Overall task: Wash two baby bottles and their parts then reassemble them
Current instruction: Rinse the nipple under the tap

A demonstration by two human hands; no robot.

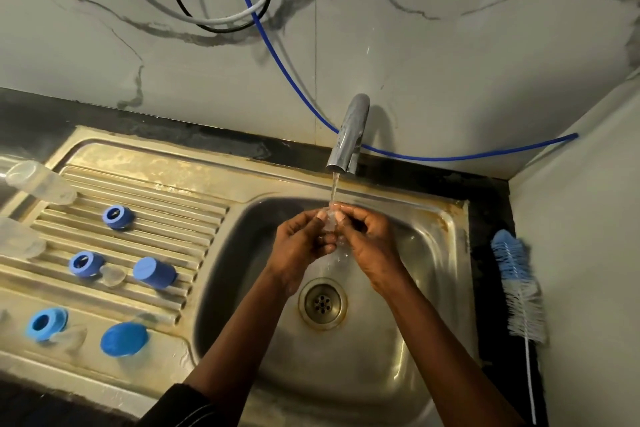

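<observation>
Over the sink basin (408, 288), my left hand (301, 246) and my right hand (370, 243) together pinch a small clear teat (329, 222) under the stream running from the tap (348, 135). On the draining board (145, 163) at left lie two clear bottles (38, 180) (17, 236). Beside them are blue screw rings (118, 217) (85, 263) (45, 324), blue caps (154, 272) (123, 340) and another clear teat (112, 276).
A blue and white bottle brush (519, 288) lies on the dark counter right of the sink. The drain (322, 303) sits in the basin's middle. A blue hose (450, 158) and cables hang on the marble wall behind. A wall closes the right side.
</observation>
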